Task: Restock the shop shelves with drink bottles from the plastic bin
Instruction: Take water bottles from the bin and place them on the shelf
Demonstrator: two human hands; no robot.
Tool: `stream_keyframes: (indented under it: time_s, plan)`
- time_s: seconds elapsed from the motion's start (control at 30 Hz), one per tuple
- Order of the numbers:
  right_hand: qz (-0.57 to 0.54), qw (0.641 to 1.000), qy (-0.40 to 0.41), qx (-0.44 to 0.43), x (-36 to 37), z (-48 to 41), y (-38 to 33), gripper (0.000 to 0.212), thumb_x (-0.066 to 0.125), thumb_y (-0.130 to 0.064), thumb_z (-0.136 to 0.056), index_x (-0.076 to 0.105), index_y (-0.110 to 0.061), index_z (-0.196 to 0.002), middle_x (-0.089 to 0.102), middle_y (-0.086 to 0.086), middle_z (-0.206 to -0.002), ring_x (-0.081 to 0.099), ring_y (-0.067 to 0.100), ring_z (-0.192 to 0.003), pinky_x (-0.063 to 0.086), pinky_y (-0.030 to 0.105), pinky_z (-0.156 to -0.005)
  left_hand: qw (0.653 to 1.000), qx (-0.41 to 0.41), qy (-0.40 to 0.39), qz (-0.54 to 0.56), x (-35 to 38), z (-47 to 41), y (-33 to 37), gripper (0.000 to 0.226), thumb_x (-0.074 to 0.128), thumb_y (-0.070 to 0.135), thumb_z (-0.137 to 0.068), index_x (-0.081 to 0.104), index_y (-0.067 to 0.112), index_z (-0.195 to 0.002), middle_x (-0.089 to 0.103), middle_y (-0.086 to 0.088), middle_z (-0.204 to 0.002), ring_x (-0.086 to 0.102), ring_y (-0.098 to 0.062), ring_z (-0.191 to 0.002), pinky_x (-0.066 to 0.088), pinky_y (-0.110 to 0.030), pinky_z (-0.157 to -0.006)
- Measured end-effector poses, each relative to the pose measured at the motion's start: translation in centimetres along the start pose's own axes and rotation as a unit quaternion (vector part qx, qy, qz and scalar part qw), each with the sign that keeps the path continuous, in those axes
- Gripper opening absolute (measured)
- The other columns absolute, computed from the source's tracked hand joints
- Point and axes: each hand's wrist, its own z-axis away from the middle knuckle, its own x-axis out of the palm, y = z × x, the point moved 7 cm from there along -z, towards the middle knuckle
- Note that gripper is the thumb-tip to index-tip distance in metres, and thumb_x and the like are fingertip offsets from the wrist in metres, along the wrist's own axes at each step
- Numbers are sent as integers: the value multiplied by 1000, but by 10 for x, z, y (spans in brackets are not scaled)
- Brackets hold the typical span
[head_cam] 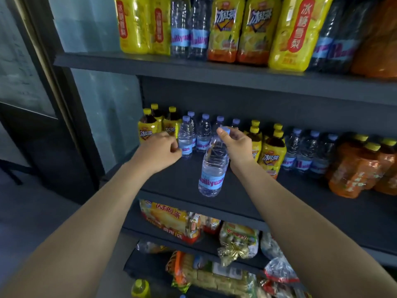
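The right grip [236, 145], a bare hand, pinches the pale blue cap and neck of a clear plastic water bottle with a blue label [213, 168]. Its fingers curl over the top, so the body hangs free below. The bottle is tilted, its base out toward the front edge of the dark grey middle shelf [290, 211], seemingly just above the board rather than standing on it. Holding it by the top probably leaves the base free to be set down in the open space before the row of matching water bottles [204, 136].

The left grip [160, 152] has its fingers curled against the label of the front-left standing water bottle [185, 139], likely to steady or straighten it. Whether it truly pinches that bottle I cannot tell.

Both forearms reach forward and up from the bottom corners of the view, wrists nearly level, hands near each other. Yellow-labelled tea bottles [271, 155] flank the water row. The plastic bin is out of view.
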Motion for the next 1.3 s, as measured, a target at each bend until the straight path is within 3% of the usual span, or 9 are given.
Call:
stream_keyframes:
  time_s: [0.07, 0.23, 0.33, 0.57, 0.8, 0.93, 1.13, 1.23, 1.3]
  plan:
    - [-4, 1000, 20, 6, 13, -16, 13, 47, 70, -27, -84, 59, -3, -123, 65, 7, -117, 62, 19, -106, 49, 33, -95, 1000, 18, -19, -14, 19, -17, -16, 26, 52, 31, -89, 64, 12, -101, 56, -2, -111, 51, -20, -105, 45, -33, -86]
    - [-18, 998, 52, -1, 38, -59, 52, 46, 69, -24, -85, 57, -5, -126, 64, 4, -116, 60, 19, -108, 48, 33, -97, 999, 41, -28, -19, 72, -61, -44, 27, 53, 33, -89, 63, 14, -105, 55, -1, -119, 50, -20, -107, 45, -32, -82]
    - [-6, 998, 52, -21, 53, -86, 72, 37, 68, -22, -86, 61, -5, -118, 64, 0, -104, 62, 18, -103, 50, 32, -93, 998, 56, -21, -34, 103, -85, -59, 28, 53, 35, -88, 63, 15, -105, 55, 0, -120, 52, -19, -107, 38, -27, -74]
    - [-16, 996, 57, -61, 73, -147, 118, 11, 67, -19, -86, 66, -15, -96, 68, -4, -92, 64, 15, -94, 50, 25, -84, 999, 43, -22, -7, 162, -131, -91, 25, 52, 38, -87, 62, 19, -101, 55, 4, -115, 51, -17, -106, 46, -33, -81]
    - [-4, 993, 51, -108, 77, -177, 148, 25, 68, -28, -85, 61, -19, -108, 65, -13, -105, 59, 1, -102, 44, 18, -92, 998, 64, -8, 12, 199, -160, -95, 26, 53, 36, -88, 62, 18, -103, 54, 4, -113, 50, -14, -104, 34, -23, -76]
    - [-19, 988, 79, -134, 77, -195, 149, 52, 66, -33, -86, 55, -7, -129, 61, 2, -127, 55, 13, -120, 43, 33, -105, 997, 63, -31, 34, 219, -165, -102, 28, 54, 37, -88, 62, 17, -106, 53, 2, -120, 53, -15, -105, 46, -30, -84]
    - [-4, 989, 60, -134, 89, -218, 152, 45, 65, -29, -88, 57, -10, -127, 62, -3, -123, 56, 8, -116, 43, 23, -101, 997, 66, -31, 37, 230, -174, -111, 28, 54, 36, -88, 62, 17, -107, 53, 2, -120, 51, -15, -110, 44, -29, -88]
    - [-9, 992, 45, -122, 91, -220, 155, 41, 66, -29, -87, 58, -13, -123, 61, -15, -113, 54, -1, -109, 41, 13, -94, 997, 62, -35, 42, 234, -177, -113, 28, 54, 36, -88, 62, 17, -106, 53, 2, -120, 50, -15, -110, 43, -28, -85]
    - [-2, 992, 43, -120, 88, -219, 156, 45, 67, -30, -86, 56, -12, -126, 55, -16, -111, 50, -1, -109, 38, 15, -94, 996, 62, -47, 40, 238, -177, -112, 27, 53, 36, -88, 61, 17, -106, 53, 2, -120, 50, -15, -109, 42, -27, -82]
